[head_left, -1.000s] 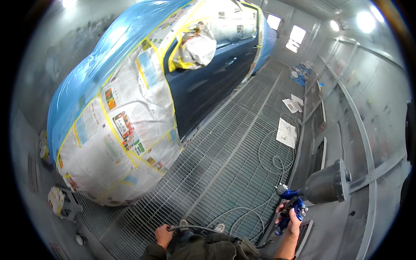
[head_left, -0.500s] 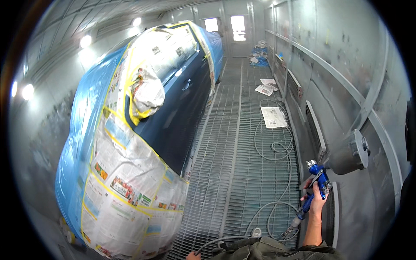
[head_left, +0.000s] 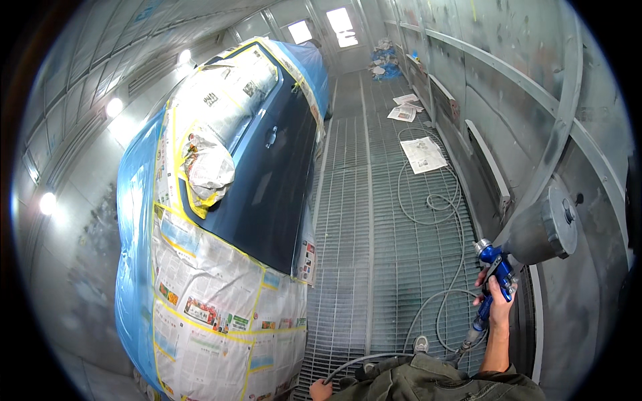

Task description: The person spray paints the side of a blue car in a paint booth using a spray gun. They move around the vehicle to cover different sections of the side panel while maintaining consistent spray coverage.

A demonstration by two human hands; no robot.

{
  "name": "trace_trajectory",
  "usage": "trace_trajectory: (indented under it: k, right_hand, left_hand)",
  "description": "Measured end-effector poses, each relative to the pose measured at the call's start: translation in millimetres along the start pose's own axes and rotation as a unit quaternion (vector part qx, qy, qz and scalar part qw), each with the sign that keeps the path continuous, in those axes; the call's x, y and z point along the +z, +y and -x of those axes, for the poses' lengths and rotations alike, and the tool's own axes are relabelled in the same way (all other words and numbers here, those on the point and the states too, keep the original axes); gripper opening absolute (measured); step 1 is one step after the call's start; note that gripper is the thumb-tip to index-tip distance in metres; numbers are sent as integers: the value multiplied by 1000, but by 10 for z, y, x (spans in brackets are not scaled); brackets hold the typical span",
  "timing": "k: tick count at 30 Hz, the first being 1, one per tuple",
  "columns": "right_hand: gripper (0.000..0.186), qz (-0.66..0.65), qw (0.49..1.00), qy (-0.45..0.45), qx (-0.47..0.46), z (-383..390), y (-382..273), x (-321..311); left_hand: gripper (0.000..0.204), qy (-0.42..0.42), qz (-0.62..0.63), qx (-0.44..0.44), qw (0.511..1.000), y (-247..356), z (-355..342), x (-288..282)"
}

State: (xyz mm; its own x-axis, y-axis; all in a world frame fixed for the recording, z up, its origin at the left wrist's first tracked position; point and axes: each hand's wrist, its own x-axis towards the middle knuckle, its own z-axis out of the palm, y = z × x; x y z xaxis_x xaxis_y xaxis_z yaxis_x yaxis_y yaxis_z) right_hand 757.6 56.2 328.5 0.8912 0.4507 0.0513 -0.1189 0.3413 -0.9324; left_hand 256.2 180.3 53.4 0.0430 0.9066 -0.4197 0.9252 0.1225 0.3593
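My right hand [head_left: 499, 304] is wrapped round the grip of a blue spray gun [head_left: 493, 259], held at the right side of my body. A grey, round-lidded paint cup [head_left: 543, 232] is fixed to the gun and tilts out toward the wall. At the lower edge my left hand [head_left: 321, 389], partly cut off, is closed round a grey air hose [head_left: 364, 358] that crosses in front of me. To the left stands a car with a dark blue door [head_left: 267, 190] exposed. Newspaper [head_left: 214, 301], yellow tape and blue plastic film [head_left: 137, 247] cover its other visible parts.
A slatted metal grating [head_left: 341, 220] forms the floor along the car. Hose loops lie on it beside newspaper sheets [head_left: 422, 155]. A heap of blue and white crumpled material [head_left: 384, 60] sits far back. The grey metal wall [head_left: 501, 100] with rails stands close on my right.
The view has tilted, so the car and walls lean differently. My left hand shows a little farther right with the hose. Both hands keep their hold.
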Motion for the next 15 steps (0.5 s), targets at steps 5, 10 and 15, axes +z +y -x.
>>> trace_trajectory:
  k: [5,10,15]
  right_hand:
    - [31,10,997,-69,20,-78,13,-20]
    - [28,-28,982,-172,71,-98,162,-53]
    - [38,-7,941,-310,131,26,318,25]
  left_hand:
    - [22,5,-38,-76,996,258,77,31]
    - [17,-48,-67,-177,981,486,189,27]
    - [17,-74,-55,-177,980,368,315,130]
